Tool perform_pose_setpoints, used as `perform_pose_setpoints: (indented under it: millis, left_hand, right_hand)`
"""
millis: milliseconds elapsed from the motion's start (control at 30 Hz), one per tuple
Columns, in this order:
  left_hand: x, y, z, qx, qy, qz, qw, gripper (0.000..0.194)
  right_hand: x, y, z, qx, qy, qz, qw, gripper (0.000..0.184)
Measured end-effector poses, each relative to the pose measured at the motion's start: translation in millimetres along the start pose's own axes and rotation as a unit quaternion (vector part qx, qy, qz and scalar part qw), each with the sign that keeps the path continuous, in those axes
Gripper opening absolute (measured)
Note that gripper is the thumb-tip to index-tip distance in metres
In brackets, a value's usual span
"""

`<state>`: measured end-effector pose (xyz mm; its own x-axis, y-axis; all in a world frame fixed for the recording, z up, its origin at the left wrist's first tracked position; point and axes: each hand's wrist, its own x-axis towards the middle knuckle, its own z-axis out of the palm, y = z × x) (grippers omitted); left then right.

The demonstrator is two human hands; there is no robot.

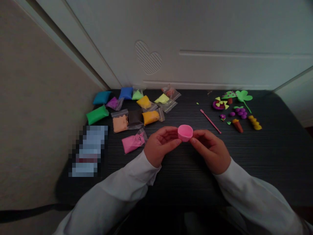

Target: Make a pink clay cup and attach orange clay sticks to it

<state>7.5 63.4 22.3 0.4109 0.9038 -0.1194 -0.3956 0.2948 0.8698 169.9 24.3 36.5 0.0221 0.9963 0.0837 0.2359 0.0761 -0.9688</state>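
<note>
A small pink clay cup (185,133), its hollow facing up, is held between my two hands above the dark table. My left hand (161,145) pinches its left side with thumb and fingertips. On the opposite side, my right hand (212,151) grips the wall in the same way. An opened bag of pink clay (133,142) lies just left of my left hand. Beyond my right hand rests a thin pink modelling tool (210,121), set at a slant.
Several bags of coloured clay, among them a green one (97,115) and a black one (135,118), lie at the left. A blurred-out phone-like screen (90,150) is near them. Small clay figures, including purple grapes (241,112) and a green clover (244,96), sit at the right.
</note>
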Motion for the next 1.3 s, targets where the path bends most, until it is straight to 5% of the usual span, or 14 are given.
perform_pose_setpoints:
  millis: [767, 1100, 1300]
  left_hand:
    - [-0.8, -0.1, 3.6, -0.025, 0.011, -0.025, 0.999, 0.023]
    - [-0.7, 0.3, 2.3, -0.033, -0.01, -0.02, 0.999, 0.025]
    - [-1.5, 15.0, 2.8, -0.042, -0.037, -0.04, 0.998, 0.025]
  right_hand:
    - [-0.7, 2.5, 0.9, -0.023, 0.0, 0.008, 1.0, 0.015]
    - [-2.8, -3.2, -1.0, -0.132, -0.003, -0.054, 0.99, 0.013]
    - [-5.2, -9.7, -7.0, -0.107, -0.042, -0.065, 0.991, 0.012]
